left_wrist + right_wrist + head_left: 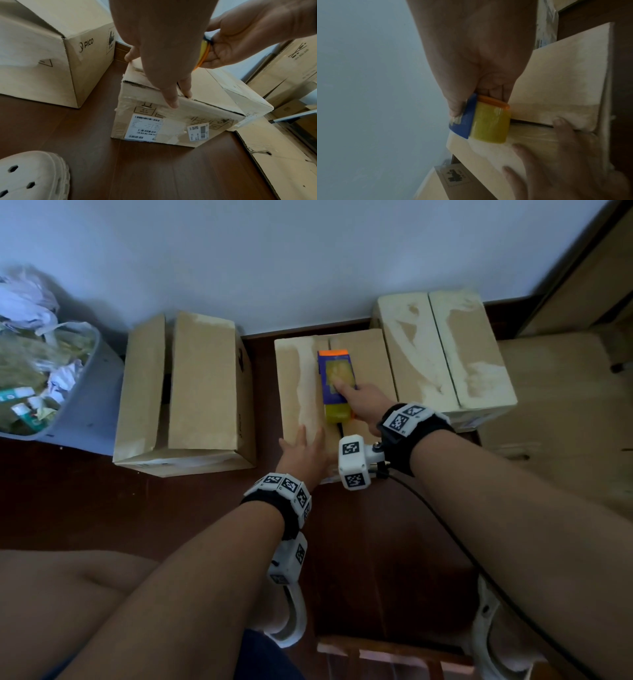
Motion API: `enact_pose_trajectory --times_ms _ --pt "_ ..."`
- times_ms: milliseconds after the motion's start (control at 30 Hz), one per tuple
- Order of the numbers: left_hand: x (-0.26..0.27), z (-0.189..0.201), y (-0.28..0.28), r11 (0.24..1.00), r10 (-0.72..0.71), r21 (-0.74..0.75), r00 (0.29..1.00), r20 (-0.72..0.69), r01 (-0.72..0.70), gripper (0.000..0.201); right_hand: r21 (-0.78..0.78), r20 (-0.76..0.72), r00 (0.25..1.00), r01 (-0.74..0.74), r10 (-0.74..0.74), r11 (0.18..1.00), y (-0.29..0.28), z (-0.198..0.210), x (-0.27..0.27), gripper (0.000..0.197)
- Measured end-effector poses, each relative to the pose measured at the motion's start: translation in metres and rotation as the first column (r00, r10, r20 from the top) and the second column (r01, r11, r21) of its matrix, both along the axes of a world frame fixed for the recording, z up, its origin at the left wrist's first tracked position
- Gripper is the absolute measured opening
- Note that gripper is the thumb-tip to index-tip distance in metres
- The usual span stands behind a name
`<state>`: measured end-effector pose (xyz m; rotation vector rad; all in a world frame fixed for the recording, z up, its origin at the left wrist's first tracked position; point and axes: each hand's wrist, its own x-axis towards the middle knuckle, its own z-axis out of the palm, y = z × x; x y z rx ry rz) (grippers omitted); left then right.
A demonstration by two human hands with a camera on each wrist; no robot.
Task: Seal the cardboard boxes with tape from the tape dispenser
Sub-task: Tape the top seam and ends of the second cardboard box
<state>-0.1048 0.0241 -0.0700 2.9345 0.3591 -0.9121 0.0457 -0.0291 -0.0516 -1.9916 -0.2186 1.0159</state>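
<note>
**Dispenser on the middle box's seam**

The right hand (364, 402) grips a blue, yellow and orange plastic tape dispenser (335, 381), thumb on the blue side plate and fingers curled round the far side, with the forefinger laid along the top. The dispenser's yellow tape roll (490, 123) sits against the centre seam of the small brown cardboard box (294, 392) in the middle of the row. Its blue plate carries pale scraps of old tape; an orange rim (493, 102) caps the roll.

The left hand (303, 451) lies flat on the same box at 7 o'clock from the dispenser, fingers straight and spread, pressing the near flaps down and holding nothing. In the left wrist view its fingertips (173, 102) reach over the box's front edge, above white barcode labels (145, 126).

At 9 o'clock from the middle box stands a larger brown carton (185, 392), its top flaps not quite meeting. At 2 o'clock is a pale, scuffed carton (445, 350) with closed flaps. All rest on a dark wooden floor (102, 501) against a white wall (274, 251). At the far 9 o'clock sits a grey bin of crumpled paper (75, 392).
</note>
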Motion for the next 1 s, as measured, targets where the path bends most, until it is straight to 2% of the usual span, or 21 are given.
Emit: enact_pose_trajectory --times_ms 133,233,300,467,633,733,900,1000 --pt "-0.001 -0.004 -0.001 0.999 -0.018 0.035 1.000 0.010 0.018 0.061 -0.002 -0.039 0.999 -0.011 0.011 1.000 -0.019 0.000 -0.014 0.055" --pt "-0.001 -0.005 -0.001 0.997 -0.051 0.052 0.999 0.004 0.051 0.057 0.045 -0.073 0.996 0.058 -0.055 0.997 -0.027 0.002 -0.021 0.055" --pt "-0.001 -0.004 -0.002 0.996 -0.054 0.065 0.998 -0.017 0.055 0.058 0.045 -0.097 0.994 0.051 -0.046 0.998 -0.029 0.007 -0.027 0.056" --pt "0.000 -0.006 -0.001 0.998 -0.007 0.064 1.000 -0.013 0.008 0.057 0.036 -0.103 0.994 0.026 -0.023 0.999 -0.047 0.014 -0.047 0.045" --pt "0.001 -0.007 0.000 0.994 -0.056 0.095 0.997 -0.050 0.061 0.052 0.021 -0.115 0.993 0.020 -0.018 1.000 -0.069 0.023 -0.052 0.038" --pt "0.001 -0.009 0.000 0.994 -0.048 0.091 0.998 -0.047 0.052 0.052 0.017 -0.090 0.996 -0.021 0.022 1.000 -0.080 0.023 -0.065 0.042" --pt "0.000 -0.004 0.001 0.996 -0.042 0.077 0.999 0.002 0.042 0.048 -0.036 -0.127 0.988 -0.097 0.091 0.995 -0.104 0.013 -0.095 0.055" --pt "-0.001 -0.005 0.001 0.992 -0.065 0.108 0.998 0.010 0.064 0.049 -0.048 -0.095 0.992 -0.092 0.087 0.995 -0.110 0.020 -0.098 0.056"
